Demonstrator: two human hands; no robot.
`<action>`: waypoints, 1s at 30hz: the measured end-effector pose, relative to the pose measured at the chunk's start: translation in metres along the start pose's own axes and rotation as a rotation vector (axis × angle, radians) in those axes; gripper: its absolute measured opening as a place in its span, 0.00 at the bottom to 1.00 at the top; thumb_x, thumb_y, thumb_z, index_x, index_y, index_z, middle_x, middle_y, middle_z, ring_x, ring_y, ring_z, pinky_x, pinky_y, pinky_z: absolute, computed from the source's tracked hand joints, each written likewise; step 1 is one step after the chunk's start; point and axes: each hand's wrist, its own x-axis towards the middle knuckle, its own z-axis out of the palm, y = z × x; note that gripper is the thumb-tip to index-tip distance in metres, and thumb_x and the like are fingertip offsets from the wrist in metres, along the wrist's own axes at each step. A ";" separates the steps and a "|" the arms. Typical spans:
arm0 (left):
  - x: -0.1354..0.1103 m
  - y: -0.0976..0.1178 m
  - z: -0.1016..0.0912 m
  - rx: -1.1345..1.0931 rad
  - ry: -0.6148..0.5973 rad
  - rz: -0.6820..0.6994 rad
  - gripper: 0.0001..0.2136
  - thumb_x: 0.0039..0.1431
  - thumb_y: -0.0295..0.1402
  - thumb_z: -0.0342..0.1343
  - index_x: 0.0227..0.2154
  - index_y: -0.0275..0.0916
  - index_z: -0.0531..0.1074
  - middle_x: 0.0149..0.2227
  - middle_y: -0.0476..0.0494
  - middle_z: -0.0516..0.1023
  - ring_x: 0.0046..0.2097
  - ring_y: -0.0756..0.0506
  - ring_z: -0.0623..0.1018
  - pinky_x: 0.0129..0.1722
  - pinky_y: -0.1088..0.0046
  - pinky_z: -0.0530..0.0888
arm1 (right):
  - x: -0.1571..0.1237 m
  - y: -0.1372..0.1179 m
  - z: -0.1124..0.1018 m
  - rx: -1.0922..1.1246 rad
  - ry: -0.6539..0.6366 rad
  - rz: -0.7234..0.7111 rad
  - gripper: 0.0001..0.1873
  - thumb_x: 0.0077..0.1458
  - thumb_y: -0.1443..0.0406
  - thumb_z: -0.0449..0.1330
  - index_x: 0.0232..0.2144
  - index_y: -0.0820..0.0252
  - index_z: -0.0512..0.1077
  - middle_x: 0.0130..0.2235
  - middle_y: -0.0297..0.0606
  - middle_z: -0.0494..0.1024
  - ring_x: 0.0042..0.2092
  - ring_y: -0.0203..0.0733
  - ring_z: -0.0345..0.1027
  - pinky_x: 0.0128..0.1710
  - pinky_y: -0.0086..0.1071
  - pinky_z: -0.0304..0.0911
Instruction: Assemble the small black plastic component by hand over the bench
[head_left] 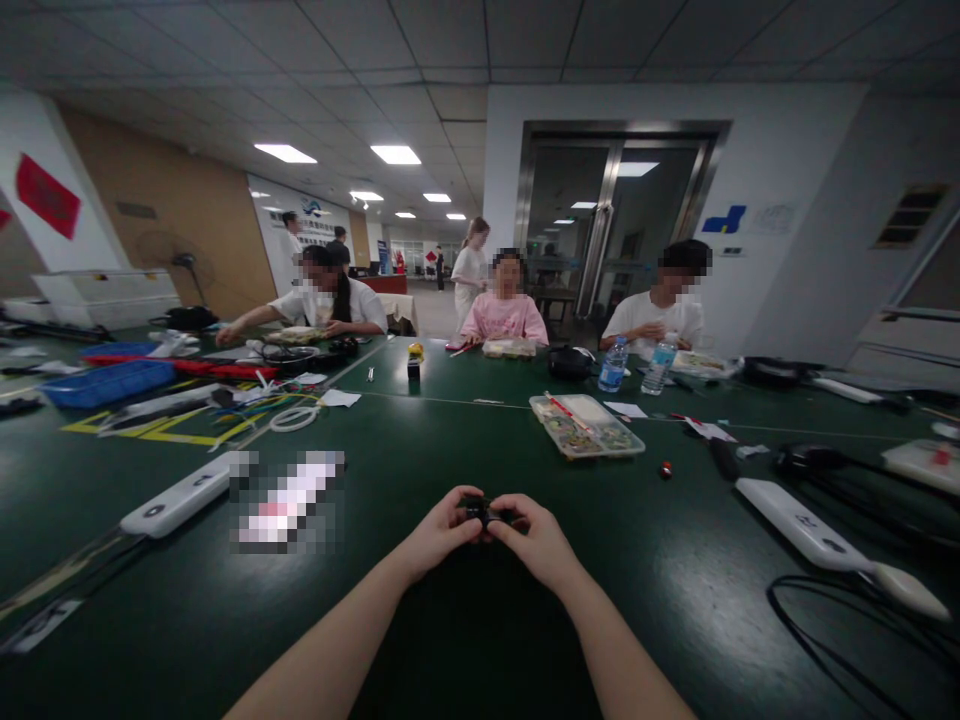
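My left hand (441, 532) and my right hand (534, 540) meet over the dark green table (465, 650), just in front of me. Both pinch a small black part (480, 511) between their fingertips, and most of it is hidden by the fingers. A clear compartment box (586, 425) with small mixed parts lies beyond my hands to the right. A tiny red piece (665, 469) rests on the table right of the hands.
White power strips lie at the left (176, 497) and the right (806, 528), with black cables (840, 640) near the right edge. Three people sit across the table; two water bottles (613, 364) stand there. A blue tray (109, 381) and wires lie far left.
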 end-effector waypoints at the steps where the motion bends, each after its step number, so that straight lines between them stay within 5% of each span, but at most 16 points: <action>1: 0.000 0.000 0.000 -0.003 -0.001 -0.001 0.22 0.48 0.36 0.59 0.44 0.39 0.58 0.35 0.45 0.73 0.36 0.47 0.74 0.38 0.68 0.65 | 0.000 0.000 0.000 0.001 -0.001 -0.002 0.11 0.45 0.63 0.60 0.35 0.56 0.71 0.39 0.35 0.74 0.41 0.42 0.68 0.39 0.33 0.63; 8: -0.001 0.004 0.001 0.010 -0.010 -0.004 0.20 0.49 0.35 0.58 0.44 0.39 0.58 0.35 0.45 0.73 0.37 0.47 0.74 0.39 0.67 0.66 | -0.002 -0.004 -0.001 -0.024 -0.002 -0.024 0.10 0.46 0.64 0.60 0.35 0.55 0.71 0.39 0.35 0.74 0.42 0.42 0.68 0.40 0.35 0.62; 14: -0.001 0.004 0.001 0.023 0.028 -0.028 0.19 0.50 0.34 0.57 0.44 0.40 0.58 0.36 0.44 0.73 0.37 0.46 0.75 0.38 0.67 0.66 | 0.000 -0.012 -0.008 0.018 0.133 -0.070 0.08 0.46 0.64 0.60 0.33 0.56 0.72 0.45 0.38 0.71 0.48 0.43 0.64 0.50 0.38 0.56; 30: -0.003 0.008 -0.001 0.023 0.051 -0.043 0.20 0.51 0.33 0.56 0.46 0.40 0.57 0.39 0.42 0.72 0.39 0.45 0.75 0.40 0.67 0.66 | 0.004 -0.009 -0.035 0.046 0.248 -0.022 0.13 0.46 0.61 0.59 0.36 0.59 0.71 0.36 0.39 0.75 0.39 0.42 0.68 0.44 0.39 0.62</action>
